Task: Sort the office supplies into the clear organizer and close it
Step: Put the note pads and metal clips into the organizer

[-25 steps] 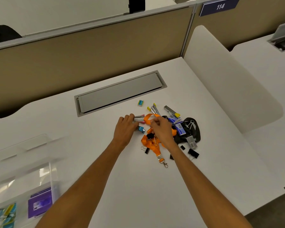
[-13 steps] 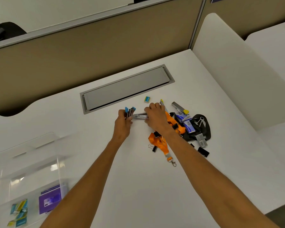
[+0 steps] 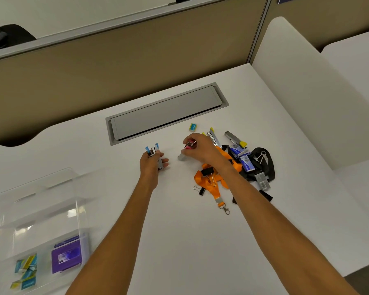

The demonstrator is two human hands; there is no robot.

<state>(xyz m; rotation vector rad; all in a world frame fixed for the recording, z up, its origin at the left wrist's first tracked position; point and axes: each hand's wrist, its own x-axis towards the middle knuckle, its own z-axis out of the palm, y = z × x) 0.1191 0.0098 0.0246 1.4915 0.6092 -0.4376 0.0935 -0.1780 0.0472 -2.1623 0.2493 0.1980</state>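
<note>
White desk [image 3: 190,241], tan partition [image 3: 115,67], clear organizer [image 3: 41,209]

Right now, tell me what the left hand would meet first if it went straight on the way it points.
Probably only bare white desk, then the long grey cable hatch set flush in it. The left hand, gripping a small blue-handled stapler, points away toward it. Its height above the desk is unclear.

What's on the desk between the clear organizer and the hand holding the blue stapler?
Nothing: the head view shows only bare desk between the clear organizer and the left hand gripping the blue stapler.
</note>
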